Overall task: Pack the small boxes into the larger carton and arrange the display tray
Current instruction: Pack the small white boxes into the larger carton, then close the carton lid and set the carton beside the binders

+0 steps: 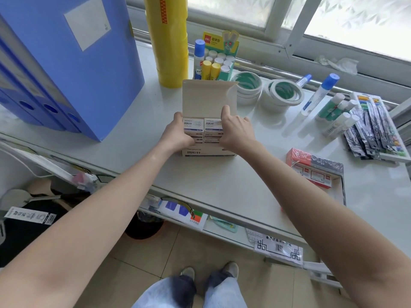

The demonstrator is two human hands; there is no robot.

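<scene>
A white carton [208,152] stands on the white table [222,185], its lid flap [205,96] raised at the back. Several small white-and-blue paper-clip boxes [193,125] are stacked inside it, rising above its front wall. My left hand [178,133] grips the left side of the stack. My right hand [235,132] grips the right side, thumb at the top. A display tray [340,185] with red-and-grey boxes [311,167] lies at the right, near the table's front edge.
Blue file boxes [66,63] stand at the left and a yellow tape stack [169,41] behind. A glue-stick display [220,61], tape rolls [282,94], glue bottles [320,92] and packaged pens [375,130] fill the back and right. A lower shelf [200,218] holds papers.
</scene>
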